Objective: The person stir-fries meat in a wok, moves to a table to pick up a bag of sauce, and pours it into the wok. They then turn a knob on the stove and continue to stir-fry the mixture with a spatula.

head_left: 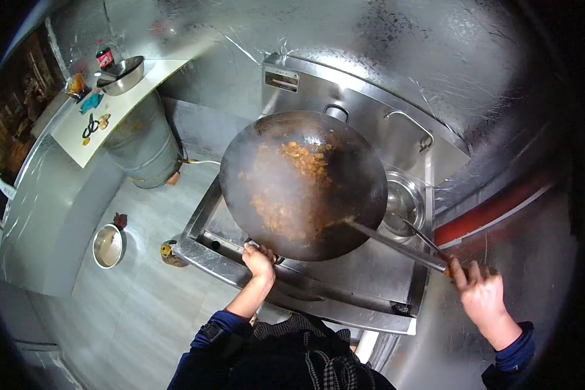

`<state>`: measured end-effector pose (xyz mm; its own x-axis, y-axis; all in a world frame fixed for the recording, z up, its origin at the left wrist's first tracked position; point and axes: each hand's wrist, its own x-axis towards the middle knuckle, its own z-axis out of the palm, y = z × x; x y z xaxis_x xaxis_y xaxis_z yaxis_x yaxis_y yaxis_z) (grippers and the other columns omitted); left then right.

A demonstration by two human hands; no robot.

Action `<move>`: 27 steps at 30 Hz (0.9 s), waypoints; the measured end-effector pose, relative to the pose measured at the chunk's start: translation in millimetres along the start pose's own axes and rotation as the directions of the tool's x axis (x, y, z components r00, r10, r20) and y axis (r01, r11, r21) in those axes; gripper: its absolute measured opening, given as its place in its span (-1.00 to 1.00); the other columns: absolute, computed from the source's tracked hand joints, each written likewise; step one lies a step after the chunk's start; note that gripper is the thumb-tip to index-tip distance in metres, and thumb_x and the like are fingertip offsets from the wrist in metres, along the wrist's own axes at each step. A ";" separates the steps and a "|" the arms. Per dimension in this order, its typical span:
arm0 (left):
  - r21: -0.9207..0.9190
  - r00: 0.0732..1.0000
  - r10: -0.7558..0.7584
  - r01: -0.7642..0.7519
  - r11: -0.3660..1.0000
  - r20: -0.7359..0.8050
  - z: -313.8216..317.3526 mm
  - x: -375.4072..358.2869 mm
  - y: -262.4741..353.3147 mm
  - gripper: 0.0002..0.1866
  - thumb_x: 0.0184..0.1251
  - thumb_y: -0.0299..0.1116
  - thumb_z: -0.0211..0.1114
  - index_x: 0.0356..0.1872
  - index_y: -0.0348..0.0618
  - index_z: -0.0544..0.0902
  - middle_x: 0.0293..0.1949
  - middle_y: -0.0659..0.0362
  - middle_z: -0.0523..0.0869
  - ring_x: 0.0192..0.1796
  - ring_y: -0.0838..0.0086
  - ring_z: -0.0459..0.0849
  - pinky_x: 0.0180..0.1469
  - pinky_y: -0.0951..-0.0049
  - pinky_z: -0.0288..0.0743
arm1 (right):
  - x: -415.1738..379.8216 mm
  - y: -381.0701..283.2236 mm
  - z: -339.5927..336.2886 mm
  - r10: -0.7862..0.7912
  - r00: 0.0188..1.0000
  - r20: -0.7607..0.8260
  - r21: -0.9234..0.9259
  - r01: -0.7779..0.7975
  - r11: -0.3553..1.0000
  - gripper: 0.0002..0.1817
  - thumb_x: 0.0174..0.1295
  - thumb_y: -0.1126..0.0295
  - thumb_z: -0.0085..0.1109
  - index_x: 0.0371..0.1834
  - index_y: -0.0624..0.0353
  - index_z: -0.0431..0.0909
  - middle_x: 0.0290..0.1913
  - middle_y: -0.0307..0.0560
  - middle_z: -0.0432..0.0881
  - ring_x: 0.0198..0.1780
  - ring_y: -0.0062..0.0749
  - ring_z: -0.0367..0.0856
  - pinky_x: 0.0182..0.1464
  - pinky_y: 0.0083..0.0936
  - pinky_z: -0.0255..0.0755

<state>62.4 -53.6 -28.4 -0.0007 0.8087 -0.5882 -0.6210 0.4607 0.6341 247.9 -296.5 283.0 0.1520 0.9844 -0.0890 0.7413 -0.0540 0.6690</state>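
left hand (pixel 259 261) clamps the wok (pixel 303 185) handle at the stove (pixel 344 286) front edge, right hand (pixel 480 292) apparently closed on the ladle (pixel 396 246) handle, open floor (pixel 143 286) leftward.

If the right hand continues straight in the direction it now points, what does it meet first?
Probably the wok. The right hand points up-left along the ladle in its grip, whose far end already lies inside the wok near the food; depth is unclear.

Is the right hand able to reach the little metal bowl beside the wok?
Probably yes: the right hand sits close to the small bowl, nothing between, though it grips the ladle handle.
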 end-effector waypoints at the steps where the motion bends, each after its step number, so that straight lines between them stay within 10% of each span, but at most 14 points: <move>1: 0.004 1.000 0.001 -0.001 1.000 0.016 -1.6 2.5 -1.8 -0.69 0.32 -0.14 -0.37 -0.55 -0.06 0.14 -0.81 0.28 0.12 -0.82 0.55 0.05 -0.78 0.50 0.01 | 0.7 -7.4 -6.4 -0.063 0.998 0.027 -0.058 0.065 0.996 -0.57 -0.15 0.37 0.01 -0.09 0.16 0.42 -0.56 -0.13 0.40 -0.63 -0.47 0.41 -0.65 -0.58 0.27; 4: 0.014 1.000 0.020 -0.020 1.000 0.017 -2.8 5.9 -6.1 -0.70 0.32 -0.15 -0.37 -0.54 -0.06 0.13 -0.81 0.28 0.11 -0.83 0.55 0.04 -0.79 0.51 0.00 | 22.1 -53.7 28.7 -0.198 0.979 0.044 -0.055 0.200 0.978 -0.60 -0.10 0.42 -0.08 -0.11 0.26 0.41 -0.60 -0.12 0.39 -0.63 -0.48 0.39 -0.67 -0.59 0.24; 8: 0.048 1.000 0.028 -0.028 0.998 -0.005 -1.8 4.7 -3.5 -0.71 0.32 -0.15 -0.37 -0.53 -0.06 0.13 -0.81 0.29 0.09 -0.83 0.55 0.04 -0.79 0.51 -0.02 | 112.5 -94.2 77.5 0.061 0.988 -0.140 0.191 -0.034 0.981 -0.74 -0.04 0.41 -0.05 -0.26 0.24 0.48 -0.58 -0.04 0.48 -0.57 -0.34 0.50 -0.61 -0.45 0.37; 10: -0.015 0.999 0.034 -0.034 0.999 0.011 -1.0 2.6 -2.6 -0.68 0.31 -0.17 -0.35 -0.60 -0.07 0.14 -0.83 0.30 0.13 -0.86 0.59 0.06 -0.85 0.53 -0.06 | 173.1 -53.8 107.1 0.017 0.977 0.213 0.301 -0.082 0.950 -0.78 -0.07 0.33 0.06 -0.41 0.24 0.53 -0.56 -0.02 0.53 -0.47 -0.30 0.55 -0.54 -0.40 0.42; 12: -0.015 1.000 0.023 -0.022 1.000 0.012 -2.6 1.6 -2.3 -0.69 0.31 -0.17 -0.35 -0.59 -0.06 0.14 -0.82 0.30 0.13 -0.85 0.59 0.06 -0.84 0.53 -0.06 | 185.2 4.0 79.7 0.078 0.986 0.150 0.454 -0.139 0.880 -0.74 -0.11 0.25 0.16 -0.53 0.25 0.54 -0.58 -0.04 0.55 -0.48 -0.28 0.57 -0.48 -0.36 0.43; 13: -0.018 1.000 0.013 -0.013 1.000 0.009 -1.5 2.3 -1.9 -0.70 0.31 -0.18 -0.35 -0.58 -0.06 0.14 -0.82 0.30 0.13 -0.85 0.59 0.05 -0.84 0.54 -0.06 | 193.1 35.5 76.1 0.042 0.911 0.410 0.730 -0.355 0.584 -0.65 -0.13 0.18 0.22 -0.60 0.32 0.49 -0.71 -0.07 0.49 -0.66 -0.33 0.51 -0.61 -0.46 0.39; 16: -0.005 1.000 0.018 -0.018 1.000 -0.003 -3.3 2.6 -2.8 -0.72 0.31 -0.18 -0.36 -0.55 -0.04 0.13 -0.81 0.30 0.14 -0.85 0.58 0.06 -0.83 0.54 -0.05 | 185.4 111.1 63.7 -0.094 0.657 0.748 0.648 -0.693 0.316 -0.59 -0.09 0.09 0.20 -0.60 0.31 0.44 -0.78 -0.20 0.38 -0.87 -0.70 0.22 -0.88 -0.75 0.05; 22: 0.008 0.999 0.035 -0.035 0.999 -0.031 2.0 -0.3 -1.9 -0.73 0.31 -0.15 -0.34 -0.54 -0.01 0.14 -0.81 0.30 0.13 -0.85 0.58 0.04 -0.83 0.54 -0.07 | 223.6 159.8 143.5 -0.330 0.337 0.882 0.413 -0.890 0.196 -0.61 -0.05 0.05 0.16 -0.40 0.18 0.48 -0.75 -0.24 0.35 -0.83 -0.75 0.17 -0.86 -0.80 0.02; 24: 0.011 1.000 0.030 -0.030 0.999 -0.009 -1.4 2.4 -2.9 -0.72 0.31 -0.13 -0.35 -0.55 0.00 0.13 -0.80 0.31 0.12 -0.84 0.59 0.06 -0.82 0.54 -0.07 | 247.4 126.4 221.6 -0.431 0.429 0.794 0.552 -0.805 0.215 -0.70 0.02 0.08 0.06 -0.37 0.07 0.50 -0.74 -0.34 0.32 -0.84 -0.76 0.13 -0.85 -0.81 0.01; 25: 0.035 0.999 0.038 -0.037 0.999 -0.025 0.7 0.6 -2.4 -0.72 0.31 -0.13 -0.35 -0.55 0.00 0.12 -0.80 0.31 0.11 -0.84 0.59 0.06 -0.82 0.55 -0.08 | 256.3 104.9 300.9 -0.516 0.670 0.534 0.827 -0.540 0.156 -0.71 0.02 0.08 0.06 -0.37 0.06 0.50 -0.76 -0.36 0.31 -0.83 -0.75 0.13 -0.85 -0.78 0.02; 27: 0.022 0.999 0.050 -0.051 0.998 0.010 -2.9 1.8 -4.1 -0.71 0.31 -0.11 -0.36 -0.55 0.00 0.11 -0.79 0.31 0.09 -0.83 0.58 0.02 -0.79 0.54 -0.10 | 255.4 58.2 277.3 -0.463 0.592 0.660 0.712 -0.690 0.131 -0.68 -0.02 0.09 0.11 -0.36 0.10 0.48 -0.70 -0.26 0.36 -0.80 -0.66 0.22 -0.82 -0.70 0.11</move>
<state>62.6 -55.0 -33.4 -0.0241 0.8345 -0.5505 -0.6030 0.4270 0.6738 511.1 -94.7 94.6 0.1783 0.4975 -0.8490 0.4570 -0.8060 -0.3763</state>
